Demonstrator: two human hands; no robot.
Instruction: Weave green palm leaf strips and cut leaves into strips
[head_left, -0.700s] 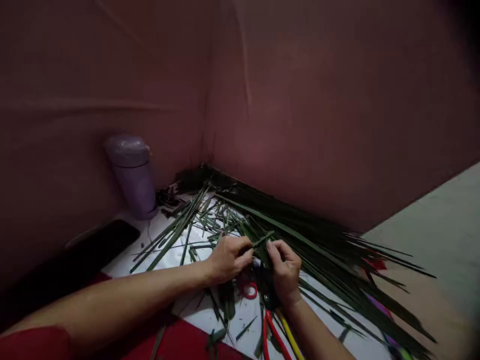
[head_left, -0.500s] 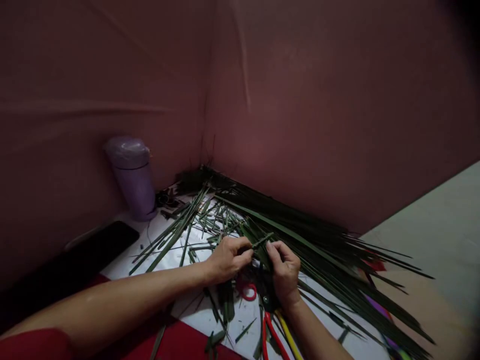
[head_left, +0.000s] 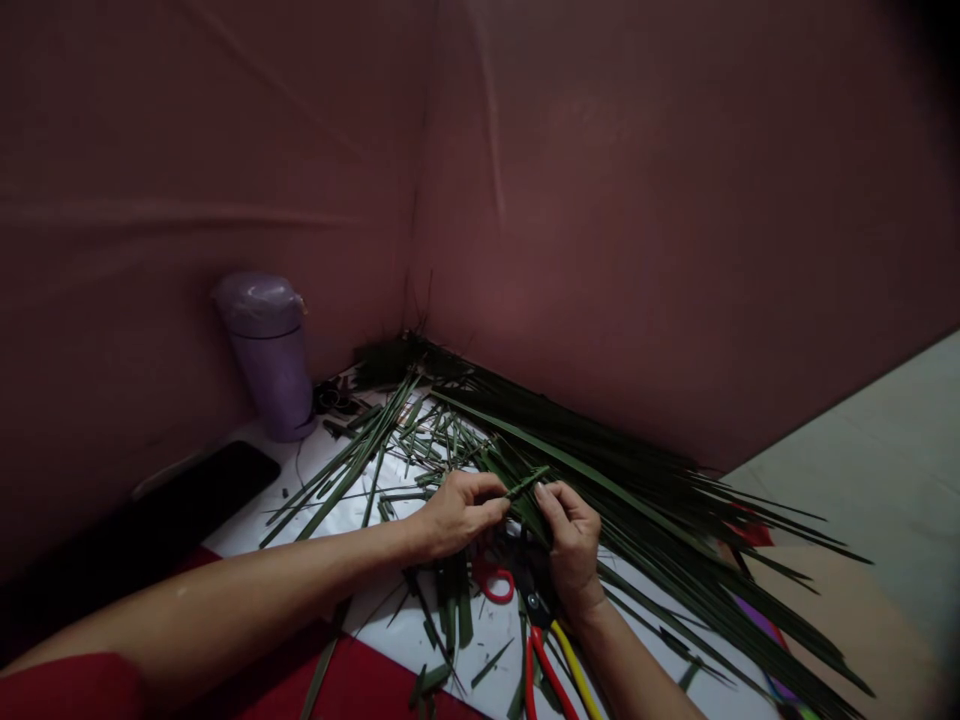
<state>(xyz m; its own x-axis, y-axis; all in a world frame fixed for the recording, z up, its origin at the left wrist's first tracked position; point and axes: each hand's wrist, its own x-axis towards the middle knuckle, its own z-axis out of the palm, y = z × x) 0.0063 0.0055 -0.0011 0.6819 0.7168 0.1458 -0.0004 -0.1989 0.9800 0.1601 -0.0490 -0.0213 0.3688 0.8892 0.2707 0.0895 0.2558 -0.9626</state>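
Observation:
Between my two hands is a short piece of green leaf strip (head_left: 527, 484), slanting up to the right. My left hand (head_left: 466, 512) pinches its lower left end between thumb and fingers. My right hand (head_left: 571, 528) has its thumb and curled fingers closed at the right end. Directly below lie pliers-like cutters (head_left: 536, 605) with red and yellow handles, their head partly in shadow beside my right hand. A red scissor handle loop (head_left: 496, 582) shows under my left hand; the rest is hidden. Cut leaf pieces (head_left: 452, 600) lie below my hands.
Long green leaves (head_left: 630, 470) are heaped along the right wall. A bundle of thin strips (head_left: 352, 460) and small cuttings lie on the white surface (head_left: 487, 640). A purple tumbler (head_left: 271, 375) stands at the left wall, with a dark flat object (head_left: 225, 480) before it.
Both hands stay in nearly the same place, still closed on the leaf strip. The picture is slightly brighter and the view has shifted very little.

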